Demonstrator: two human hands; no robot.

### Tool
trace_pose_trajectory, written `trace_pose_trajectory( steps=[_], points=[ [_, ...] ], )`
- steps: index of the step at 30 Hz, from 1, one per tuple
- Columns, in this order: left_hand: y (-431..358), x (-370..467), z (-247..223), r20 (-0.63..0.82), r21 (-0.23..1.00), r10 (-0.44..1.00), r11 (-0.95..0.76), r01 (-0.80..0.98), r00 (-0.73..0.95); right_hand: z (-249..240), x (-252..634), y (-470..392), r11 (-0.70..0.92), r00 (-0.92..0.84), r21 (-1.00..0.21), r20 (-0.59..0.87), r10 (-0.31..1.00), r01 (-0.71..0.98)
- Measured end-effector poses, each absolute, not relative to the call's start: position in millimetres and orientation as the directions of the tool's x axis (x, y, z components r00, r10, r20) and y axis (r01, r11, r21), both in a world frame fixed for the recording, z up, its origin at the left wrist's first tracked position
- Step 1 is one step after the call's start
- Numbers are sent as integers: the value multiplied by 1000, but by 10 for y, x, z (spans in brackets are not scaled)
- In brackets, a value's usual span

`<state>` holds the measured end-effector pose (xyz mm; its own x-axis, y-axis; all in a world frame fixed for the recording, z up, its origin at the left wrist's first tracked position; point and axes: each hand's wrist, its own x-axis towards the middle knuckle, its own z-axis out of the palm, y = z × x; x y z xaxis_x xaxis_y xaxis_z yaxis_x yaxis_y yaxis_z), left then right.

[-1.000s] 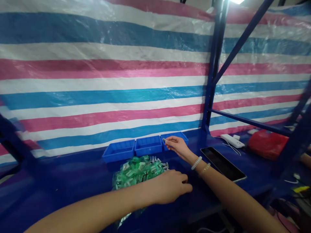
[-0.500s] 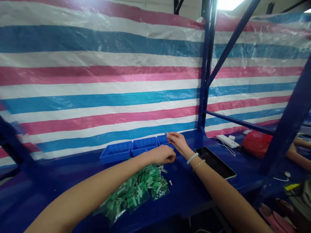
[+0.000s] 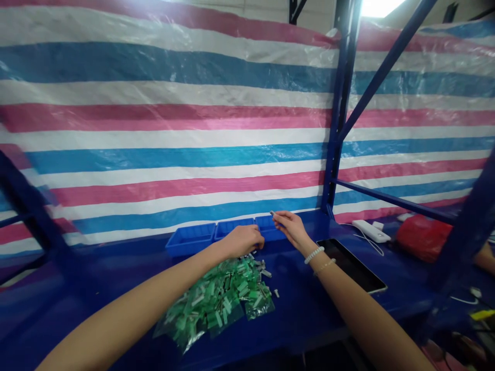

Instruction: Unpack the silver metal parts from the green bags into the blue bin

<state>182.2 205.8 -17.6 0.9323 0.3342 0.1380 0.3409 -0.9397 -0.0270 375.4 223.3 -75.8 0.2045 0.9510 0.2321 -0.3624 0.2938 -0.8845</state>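
My right hand [image 3: 290, 226] pinches a small grey metal part [image 3: 272, 213] over the rightmost of three blue trays [image 3: 266, 224]. My left hand [image 3: 243, 239] is curled with its fingers closed, over the front edge of the middle blue tray [image 3: 232, 226], just beyond a pile of small green plastic packets [image 3: 220, 301]. I cannot tell whether it holds anything. The left blue tray [image 3: 189, 238] stands alongside. A few loose grey parts [image 3: 266, 273] lie at the pile's right edge.
A dark tablet [image 3: 358, 265] lies on the blue bench [image 3: 116, 288] right of my right arm. Behind it are a white power strip [image 3: 370, 231] and a red bag [image 3: 425, 237]. Blue rack posts [image 3: 336, 129] and a striped tarp [image 3: 154, 129] stand behind. Another person's arm [image 3: 485, 255] shows at far right.
My left hand has moved from the near side of the packet pile up to the middle tray. My right hand stays over the right tray with the part.
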Motion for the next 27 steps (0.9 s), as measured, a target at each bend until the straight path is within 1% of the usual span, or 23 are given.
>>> trace_pose_trajectory(
  steps=[2,4,5,6,9,10,12,15,18,21,24,27],
  points=[
    [1843,1877,-176,141,-7,285,-957,289,948,-759,3758,2233,297,207,-885,235,950,-359],
    [1590,1944,-190,98,26,172,-985,170,980,-765,3763,2238,300,207,-885,238,949,-355],
    [1471,1979,-208,56,19,85,-996,84,995,-770,3765,2242,301,206,-885,240,949,-354],
    [1367,2012,-234,6,-26,58,-998,58,998,-778,3767,2247,302,204,-885,242,949,-354],
    [1189,2097,-350,-100,-193,117,-976,96,988,-802,3773,2264,300,200,-885,242,950,-355],
    [1174,2117,-393,-111,-229,135,-968,107,985,-808,3775,2269,299,200,-886,240,950,-355],
    [1189,2138,-464,-107,-250,138,-962,108,985,-813,3776,2274,295,202,-886,235,951,-357],
    [1249,2121,-489,-53,-206,149,-969,135,987,-802,3770,2267,294,199,-886,235,951,-358],
    [1265,2069,-428,-1,-116,244,-963,242,970,-784,3756,2253,295,192,-885,239,952,-361],
    [1215,2033,-389,-62,-76,318,-947,313,946,-779,3744,2250,296,202,-883,235,951,-365],
    [1150,2041,-425,-111,-64,289,-957,283,951,-786,3742,2258,293,214,-883,227,950,-366],
    [1166,2058,-462,-57,-35,240,-971,238,969,-786,3746,2262,292,223,-883,222,949,-366]
  ],
)
